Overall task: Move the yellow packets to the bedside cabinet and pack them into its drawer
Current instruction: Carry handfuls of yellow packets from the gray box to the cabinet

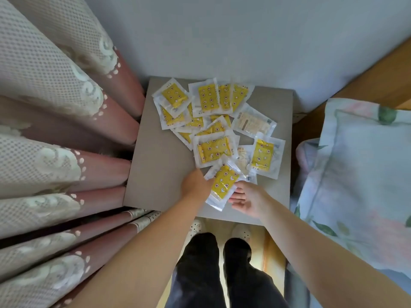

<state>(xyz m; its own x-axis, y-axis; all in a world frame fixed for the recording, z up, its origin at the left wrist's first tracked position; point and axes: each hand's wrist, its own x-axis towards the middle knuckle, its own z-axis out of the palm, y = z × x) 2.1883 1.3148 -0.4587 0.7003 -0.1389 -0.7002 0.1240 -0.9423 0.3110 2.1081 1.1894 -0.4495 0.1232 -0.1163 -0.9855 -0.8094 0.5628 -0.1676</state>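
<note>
– Grey top of the bedside cabinet (155,174), squeezed between a curtain (55,130) and a pillow (355,163). Where are the yellow packets (208,97)?

– Strewn over that top, overlapping, mostly across its far and right parts. None looks packed yet. The drawer is out of sight.

– And the hands?

– Both are at the near edge, one on each side of the near packet (222,183). The right hand (248,200) has it, with fingers stretched beneath its right rim and the thumb on top. It looks like a light pinch. The left hand (195,185) shows only its back, and its fingers run in under the packets. I cannot tell whether they grasp anything.

– How does that packet lie?

– Its long axis runs away from the person, with the far end leaning a little right. The left hand is against its left long side, and the right hand is at its near right corner.

– So what does the next move turn on?

– I'd say the heap lies beyond both hands. The left is nearer the big packet just past its knuckles. The right is nearer the loose ones on the right.
</note>
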